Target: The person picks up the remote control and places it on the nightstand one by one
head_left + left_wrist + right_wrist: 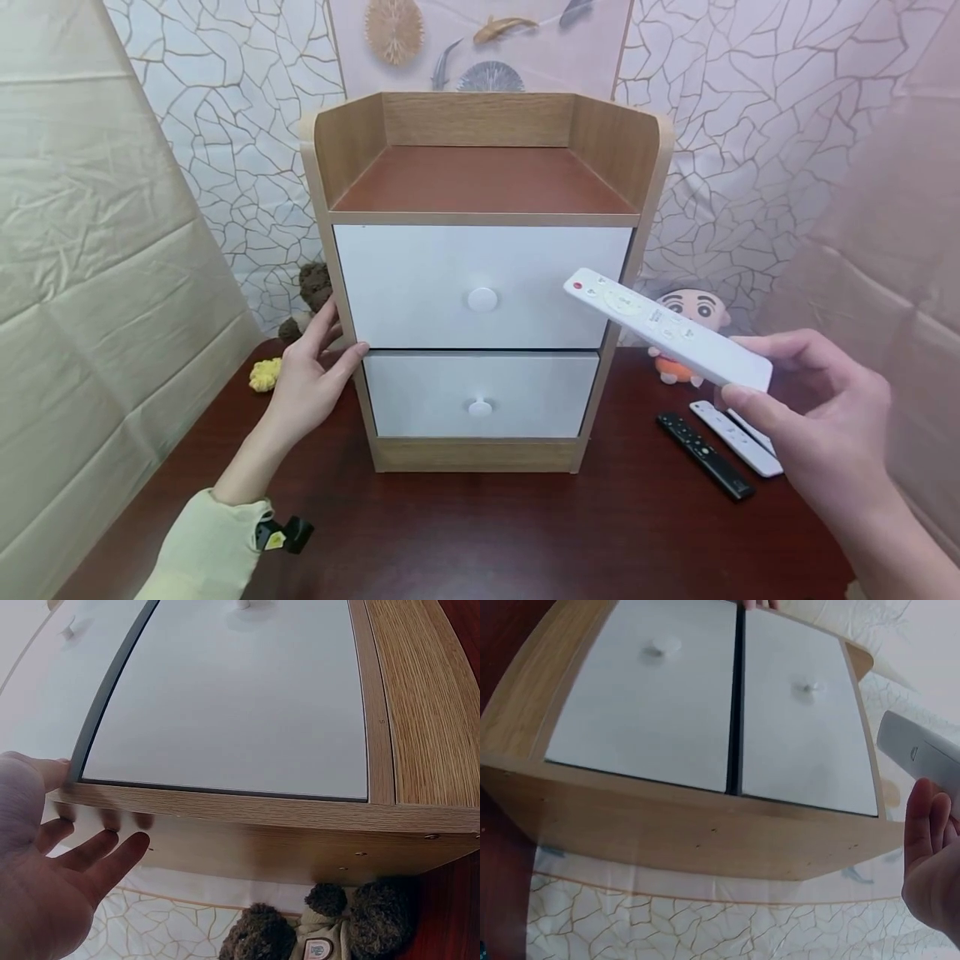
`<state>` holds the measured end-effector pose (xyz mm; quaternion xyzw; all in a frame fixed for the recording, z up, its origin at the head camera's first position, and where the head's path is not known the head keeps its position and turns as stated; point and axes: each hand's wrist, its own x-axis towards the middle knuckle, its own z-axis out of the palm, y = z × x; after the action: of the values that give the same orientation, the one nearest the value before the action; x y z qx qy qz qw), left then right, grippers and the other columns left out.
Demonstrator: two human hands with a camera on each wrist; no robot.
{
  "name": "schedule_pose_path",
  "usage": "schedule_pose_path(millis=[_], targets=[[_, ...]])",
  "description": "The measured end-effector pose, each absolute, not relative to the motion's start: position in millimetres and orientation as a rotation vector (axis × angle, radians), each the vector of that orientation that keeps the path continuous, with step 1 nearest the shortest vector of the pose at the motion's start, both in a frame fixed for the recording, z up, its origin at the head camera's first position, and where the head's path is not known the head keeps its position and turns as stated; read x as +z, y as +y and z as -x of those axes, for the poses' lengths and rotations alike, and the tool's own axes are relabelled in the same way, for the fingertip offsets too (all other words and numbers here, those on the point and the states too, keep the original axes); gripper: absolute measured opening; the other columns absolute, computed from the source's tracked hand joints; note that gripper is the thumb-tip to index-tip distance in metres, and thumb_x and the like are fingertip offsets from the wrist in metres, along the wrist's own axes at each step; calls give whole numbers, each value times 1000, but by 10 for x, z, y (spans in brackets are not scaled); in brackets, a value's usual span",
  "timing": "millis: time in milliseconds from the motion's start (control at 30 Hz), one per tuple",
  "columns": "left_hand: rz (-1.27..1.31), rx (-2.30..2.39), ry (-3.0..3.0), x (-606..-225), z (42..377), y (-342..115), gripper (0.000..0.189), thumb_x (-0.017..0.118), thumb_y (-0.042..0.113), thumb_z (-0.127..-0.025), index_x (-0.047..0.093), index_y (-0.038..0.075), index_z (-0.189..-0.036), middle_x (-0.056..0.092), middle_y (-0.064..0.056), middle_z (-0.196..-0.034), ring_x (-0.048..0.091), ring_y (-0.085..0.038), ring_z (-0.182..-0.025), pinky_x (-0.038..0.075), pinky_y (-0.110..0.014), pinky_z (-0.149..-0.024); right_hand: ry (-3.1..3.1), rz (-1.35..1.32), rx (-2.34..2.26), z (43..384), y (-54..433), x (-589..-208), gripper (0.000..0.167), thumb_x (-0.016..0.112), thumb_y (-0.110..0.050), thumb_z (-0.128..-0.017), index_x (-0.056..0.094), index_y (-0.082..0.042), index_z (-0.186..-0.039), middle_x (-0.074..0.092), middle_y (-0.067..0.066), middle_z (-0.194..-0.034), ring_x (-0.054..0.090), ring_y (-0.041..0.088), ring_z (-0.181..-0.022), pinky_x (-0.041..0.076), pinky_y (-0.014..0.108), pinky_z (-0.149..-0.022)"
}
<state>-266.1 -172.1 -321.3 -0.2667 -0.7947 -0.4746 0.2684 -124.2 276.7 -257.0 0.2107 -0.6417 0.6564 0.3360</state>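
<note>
In the head view a small wooden cabinet (477,456) with two white drawers stands upright in the middle. The upper drawer (420,283) and the lower drawer (427,392) both look closed, each with a round white knob. My left hand (309,385) rests on the cabinet's left side, thumb at the front edge, fingers against the side panel (247,844). In my right hand (836,408) a white remote control (660,323) is pinched at one end, its buttons facing up and its far end before the upper drawer. The right wrist view shows the underside of that remote (922,754).
Right of the cabinet lie a black remote (705,454) and white remotes (738,437) on the dark red table (480,533). Behind them is a cartoon plush doll (686,333). Brown plush toys (259,934) and a yellow item (265,375) lie on the left.
</note>
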Motion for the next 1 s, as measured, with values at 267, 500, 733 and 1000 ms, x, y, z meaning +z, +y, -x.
schedule_pose_path(millis=[267, 500, 733, 1000], targets=[[714, -1275, -2139, -3201, 2651, -1726, 73, 68, 1, -99, 31, 5, -161, 47, -17, -154, 53, -43, -132, 53, -51, -93, -1659, -699, 1800, 1458, 2553, -2468, 39, 61, 34, -74, 68, 14, -107, 74, 16, -111, 75, 20, -88, 61, 26, -66], [723, -1264, -2138, -3204, 2655, -1708, 72, 67, 1, -99, 31, 6, -161, 47, -16, -154, 53, -44, -131, 54, -50, -93, -1880, -572, 1442, 1586, 2347, -2329, 26, 72, 14, -81, 72, 4, -105, 75, 4, -107, 67, 14, -75, 53, 18, -51], [704, -1264, -2157, -3204, 2651, -1695, 72, 66, 2, -100, 29, 6, -162, 43, -17, -157, 50, -46, -133, 53, -53, -94, -1882, -462, 1394, 1736, 2110, -2172, 22, 71, 9, -83, 72, 6, -105, 75, 1, -105, 67, 18, -85, 56, 19, -68], [690, -1263, -2167, -3209, 2655, -1693, 72, 66, 2, -100, 29, 7, -162, 44, -17, -156, 50, -46, -133, 54, -52, -94, -1754, -512, 1586, 1801, 1966, -2109, 21, 70, 6, -83, 73, 3, -103, 74, 13, -102, 73, 21, -78, 59, 24, -73]])
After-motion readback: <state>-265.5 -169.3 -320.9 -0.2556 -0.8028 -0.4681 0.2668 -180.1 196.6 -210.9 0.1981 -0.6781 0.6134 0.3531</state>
